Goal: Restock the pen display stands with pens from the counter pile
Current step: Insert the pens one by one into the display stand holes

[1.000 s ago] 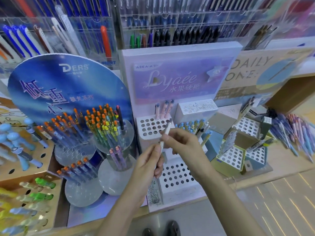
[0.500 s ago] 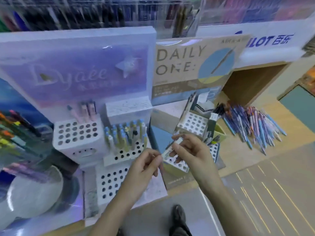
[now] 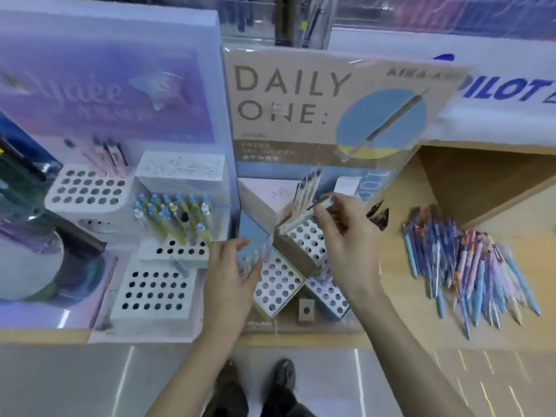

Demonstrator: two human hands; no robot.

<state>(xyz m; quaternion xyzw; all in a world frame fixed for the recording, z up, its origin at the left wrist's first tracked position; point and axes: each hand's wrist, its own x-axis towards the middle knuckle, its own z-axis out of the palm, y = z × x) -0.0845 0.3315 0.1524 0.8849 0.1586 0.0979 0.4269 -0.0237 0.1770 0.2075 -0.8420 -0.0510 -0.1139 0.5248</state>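
My right hand (image 3: 346, 236) pinches a pale pen (image 3: 298, 222) that slants down-left, its lower end at the back corner of a white perforated block (image 3: 307, 240) of the "DAILY ONE" stand (image 3: 288, 94). Three pens (image 3: 307, 191) stand just behind that block. My left hand (image 3: 234, 275) hovers with relaxed fingers beside a lower perforated block (image 3: 278, 287) and holds nothing. The counter pile of blue and pink pens (image 3: 469, 266) lies to the right on the wooden counter.
Left of it stands a lilac display (image 3: 105, 94) with white perforated blocks (image 3: 87, 191), one block holding several blue-topped pens (image 3: 177, 215). A round clear stand (image 3: 27, 260) sits at far left. A wooden recess (image 3: 481, 182) opens behind the pile.
The view has swung right from the lilac display to the "DAILY ONE" stand. My right hand carried the pen there and lowered its tip to the block; my left hand let go of it.
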